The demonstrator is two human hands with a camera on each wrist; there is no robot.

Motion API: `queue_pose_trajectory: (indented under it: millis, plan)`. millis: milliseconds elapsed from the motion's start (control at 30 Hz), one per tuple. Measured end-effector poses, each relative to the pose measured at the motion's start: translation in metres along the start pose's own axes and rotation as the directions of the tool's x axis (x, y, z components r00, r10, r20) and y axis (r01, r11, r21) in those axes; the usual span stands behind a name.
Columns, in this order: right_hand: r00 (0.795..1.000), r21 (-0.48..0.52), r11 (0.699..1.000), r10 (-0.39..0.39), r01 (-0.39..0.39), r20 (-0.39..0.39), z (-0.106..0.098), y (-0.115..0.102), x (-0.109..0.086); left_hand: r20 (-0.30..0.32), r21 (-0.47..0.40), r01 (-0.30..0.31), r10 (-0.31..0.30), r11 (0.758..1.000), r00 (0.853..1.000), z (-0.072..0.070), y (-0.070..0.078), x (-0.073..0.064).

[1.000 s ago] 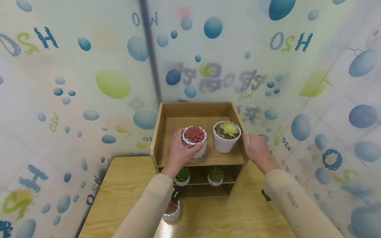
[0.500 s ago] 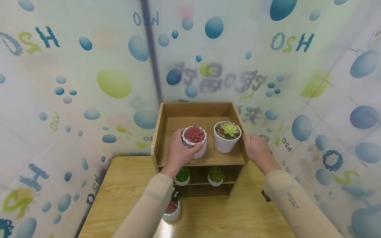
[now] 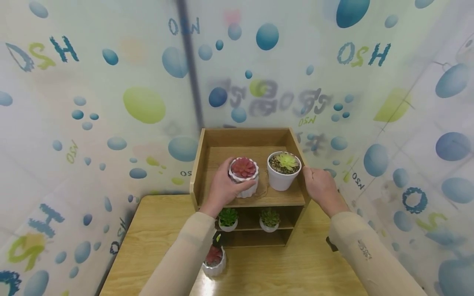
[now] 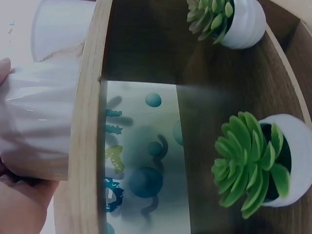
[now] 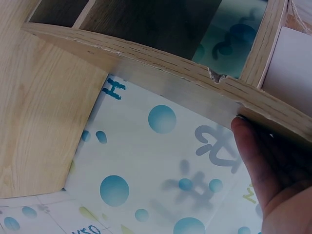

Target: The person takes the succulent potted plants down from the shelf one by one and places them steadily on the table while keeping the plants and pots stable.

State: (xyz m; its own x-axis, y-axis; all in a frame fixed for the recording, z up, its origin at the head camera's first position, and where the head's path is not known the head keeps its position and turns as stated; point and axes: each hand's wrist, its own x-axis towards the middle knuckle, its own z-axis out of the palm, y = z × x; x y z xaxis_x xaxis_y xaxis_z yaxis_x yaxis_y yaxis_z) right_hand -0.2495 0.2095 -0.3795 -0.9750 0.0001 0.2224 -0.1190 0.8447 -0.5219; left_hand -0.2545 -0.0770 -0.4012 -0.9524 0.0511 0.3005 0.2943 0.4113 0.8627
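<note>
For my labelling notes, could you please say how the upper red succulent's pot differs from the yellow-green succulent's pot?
The red succulent's pot is ribbed with a wavy rim; the yellow-green succulent's pot is smooth. The left hand grips the red succulent's pot, while no hand holds the yellow-green succulent's pot. Both are white.
</note>
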Motion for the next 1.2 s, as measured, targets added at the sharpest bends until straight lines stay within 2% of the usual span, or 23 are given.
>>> queue_pose_trajectory:
  millis: [233,633,933,1200]
  plan:
    - [1.0,-0.015,1.0,0.005,-0.005,0.014,0.001,0.0,0.001,-0.012,0.037,0.021,-0.021,0.999,1.0,-0.002,-0.002,-0.004]
    - [1.0,-0.027,1.0,0.011,-0.01,0.016,-0.002,0.001,0.0,-0.035,0.056,0.021,-0.02,0.998,0.999,0.0,-0.001,-0.014]
    - [1.0,-0.029,0.999,0.014,-0.014,0.019,-0.001,0.001,0.0,-0.05,0.034,0.023,-0.021,0.999,0.999,-0.004,-0.002,-0.02]
    - [1.0,-0.037,0.999,0.007,-0.006,0.013,-0.001,0.0,0.0,-0.072,0.086,0.027,-0.021,0.996,0.997,-0.009,-0.003,-0.029]
